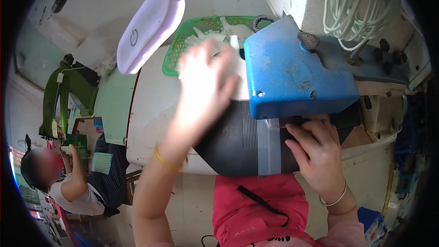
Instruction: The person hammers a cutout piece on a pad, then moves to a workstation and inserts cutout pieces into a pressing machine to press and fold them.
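My left hand (pixel 208 75), brightly lit and smeared by motion, is over the near edge of a green basket (pixel 170 59) of white parts (pixel 208 36). A white piece (pixel 240 80) shows beside its fingers; whether the hand holds it cannot be made out. My right hand (pixel 319 148) is at the lower edge of a blue machine head (pixel 297 73), with loosely bent fingers apart and the thumb separate. Some fingertips are partly hidden near the machine. Under the head lies a black plate (pixel 228 142) with a clear strip (pixel 269 151) across it.
A lit purple lamp (pixel 151 29) hangs at the upper left. Coiled pale cable (pixel 356 9) hangs at the upper right. Another person (pixel 75 192) sits at the far left near a green machine (pixel 57 87). Pink cloth (pixel 260 201) is below the plate.
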Demonstrator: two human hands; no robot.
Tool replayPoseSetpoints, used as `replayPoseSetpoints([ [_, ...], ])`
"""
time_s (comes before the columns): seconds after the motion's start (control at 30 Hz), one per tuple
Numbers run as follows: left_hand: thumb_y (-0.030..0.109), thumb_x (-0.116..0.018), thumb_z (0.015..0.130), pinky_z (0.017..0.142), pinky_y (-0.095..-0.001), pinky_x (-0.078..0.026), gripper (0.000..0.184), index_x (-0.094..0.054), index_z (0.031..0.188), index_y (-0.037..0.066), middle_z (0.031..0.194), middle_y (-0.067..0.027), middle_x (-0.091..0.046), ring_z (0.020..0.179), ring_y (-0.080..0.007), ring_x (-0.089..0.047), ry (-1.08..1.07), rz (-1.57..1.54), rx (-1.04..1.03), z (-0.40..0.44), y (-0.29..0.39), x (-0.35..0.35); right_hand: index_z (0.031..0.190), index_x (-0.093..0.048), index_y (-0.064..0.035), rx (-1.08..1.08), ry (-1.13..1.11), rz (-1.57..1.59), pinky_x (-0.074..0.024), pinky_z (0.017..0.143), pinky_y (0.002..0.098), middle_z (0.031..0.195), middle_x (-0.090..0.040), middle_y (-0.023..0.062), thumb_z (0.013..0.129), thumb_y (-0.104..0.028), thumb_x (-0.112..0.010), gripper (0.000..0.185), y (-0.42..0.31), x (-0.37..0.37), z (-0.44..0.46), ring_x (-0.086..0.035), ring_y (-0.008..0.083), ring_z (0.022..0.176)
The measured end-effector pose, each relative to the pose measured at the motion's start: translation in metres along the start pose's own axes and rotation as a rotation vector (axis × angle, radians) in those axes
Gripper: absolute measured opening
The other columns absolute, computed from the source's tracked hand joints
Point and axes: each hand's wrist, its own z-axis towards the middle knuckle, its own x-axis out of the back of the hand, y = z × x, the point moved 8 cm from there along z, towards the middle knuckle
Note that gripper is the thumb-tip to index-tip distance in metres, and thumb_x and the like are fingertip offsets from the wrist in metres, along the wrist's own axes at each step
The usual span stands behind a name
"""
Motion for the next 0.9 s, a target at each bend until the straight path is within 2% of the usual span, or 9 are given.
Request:
replayPoseSetpoints([
  [0.07,0.034,-0.076,0.075,0.109,-0.0469,-0.03,0.059,-0.06,0.121,0.001,0.129,-0.0222,-0.052,0.125,-0.0387,-0.044,-0.13,0.073,0.307,0.007,-0.069,-0.02,0.102,-0.069,-0.0033,-0.009,-0.002,0.05,-0.0421,0.071,0.0385,0.086,-0.054,0.0081,0.075,-0.011,-0.073,0.028,-0.002,0.008,-0.005,-0.053,0.0266,0.077],
  [0.1,0.034,-0.077,0.077,0.103,-0.0444,-0.039,0.059,-0.06,0.121,0.0,0.126,-0.0217,-0.057,0.118,-0.0355,-0.053,-0.546,-0.389,0.668,0.006,-0.099,-0.041,0.101,-0.07,-0.0037,-0.002,0.0,0.077,-0.0423,0.07,0.0382,0.085,-0.054,0.008,0.075,-0.01,-0.073,0.028,-0.004,0.014,-0.007,-0.052,0.0263,0.076],
  [0.13,0.031,-0.077,0.078,0.085,-0.0377,-0.045,0.046,-0.064,0.108,-0.002,0.101,-0.0164,-0.063,0.094,-0.0262,-0.059,-0.42,-0.542,0.63,0.01,-0.108,-0.037,0.1,-0.07,-0.0041,-0.014,-0.025,0.116,-0.0425,0.068,0.0378,0.083,-0.054,0.008,0.074,-0.01,-0.074,0.027,-0.004,0.018,-0.011,-0.052,0.0262,0.074],
  [0.27,0.022,-0.075,0.081,0.076,-0.0362,-0.051,0.039,-0.062,0.108,-0.003,0.1,-0.0151,-0.066,0.089,-0.0199,-0.062,-0.194,-0.519,0.586,0.04,-0.157,-0.036,0.094,-0.073,-0.0068,0.012,-0.013,0.206,-0.0424,0.057,0.0336,0.073,-0.057,0.0062,0.073,-0.012,-0.075,0.021,-0.003,0.031,-0.038,-0.054,0.0232,0.064],
  [0.37,0.022,-0.074,0.08,0.09,-0.0416,-0.051,0.054,-0.057,0.125,-0.002,0.119,-0.0237,-0.059,0.111,-0.0275,-0.06,0.047,-0.764,0.61,0.042,-0.172,-0.039,0.09,-0.074,-0.0072,0.029,-0.006,0.216,-0.0415,0.055,0.0324,0.071,-0.059,0.0056,0.073,-0.015,-0.074,0.018,-0.006,0.026,-0.054,-0.055,0.0225,0.062],
  [0.47,0.023,-0.075,0.077,0.098,-0.0384,-0.045,0.047,-0.064,0.12,0.007,0.122,-0.0232,-0.058,0.115,-0.0315,-0.057,0.488,-0.161,0.605,0.029,-0.212,-0.071,0.097,-0.072,-0.0051,0.076,-0.11,0.268,-0.0451,0.064,0.0357,0.077,-0.06,0.0082,0.075,-0.005,-0.073,0.022,-0.021,0.026,-0.038,-0.057,0.0257,0.07],
  [0.53,0.024,-0.074,0.078,0.099,-0.0369,-0.044,0.044,-0.066,0.118,0.008,0.124,-0.0205,-0.058,0.116,-0.0318,-0.056,0.39,0.101,0.592,0.007,-0.202,-0.05,0.099,-0.071,-0.0032,0.069,-0.168,0.28,-0.0466,0.069,0.0379,0.081,-0.06,0.0099,0.075,0.0,-0.073,0.024,-0.028,0.024,-0.036,-0.057,0.0279,0.073],
  [0.67,0.022,-0.073,0.078,0.096,-0.0394,-0.046,0.044,-0.065,0.117,0.005,0.122,-0.0171,-0.059,0.113,-0.031,-0.057,-0.175,-0.52,0.714,-0.097,-0.246,-0.051,0.098,-0.072,-0.0042,0.135,-0.199,0.306,-0.045,0.065,0.0367,0.077,-0.059,0.0084,0.073,-0.002,-0.074,0.026,-0.036,0.014,-0.04,-0.057,0.0265,0.072],
  [0.9,0.016,-0.076,0.073,0.095,-0.0411,-0.046,0.049,-0.064,0.119,0.007,0.123,-0.0153,-0.054,0.115,-0.0339,-0.052,-0.476,-0.145,0.607,-0.199,-0.23,-0.063,0.099,-0.072,-0.0062,0.313,-0.283,0.363,-0.0434,0.062,0.0367,0.075,-0.058,0.0069,0.069,-0.007,-0.075,0.03,-0.073,0.003,-0.031,-0.057,0.025,0.068],
])
